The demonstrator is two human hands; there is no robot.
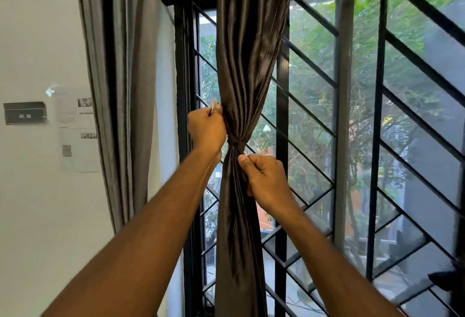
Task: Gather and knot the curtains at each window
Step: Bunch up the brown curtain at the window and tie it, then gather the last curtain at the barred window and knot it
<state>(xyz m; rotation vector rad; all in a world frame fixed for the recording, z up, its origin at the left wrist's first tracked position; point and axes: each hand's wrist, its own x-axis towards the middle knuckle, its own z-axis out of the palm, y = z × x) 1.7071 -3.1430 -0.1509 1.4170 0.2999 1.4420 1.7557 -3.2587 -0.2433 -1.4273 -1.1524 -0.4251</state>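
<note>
Cinching the knot: glossy dark-brown satin curtain (247, 70) hangs bunched in front of the black barred window grille (377, 105), knot (236, 144) at mid-height. Left hand (206, 126) clenches the fabric just above the knot as anchor; right hand (264, 178) pinches the tail just below, presumably to pull it tight. Grey pleated curtain (125, 90) hangs loose to the left, unknotted.

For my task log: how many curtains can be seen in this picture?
2. A dark brown curtain hangs before the window grille, gathered at a knot. A grey curtain hangs loose at the left, beside the white wall. Others may lie outside the view.
</note>
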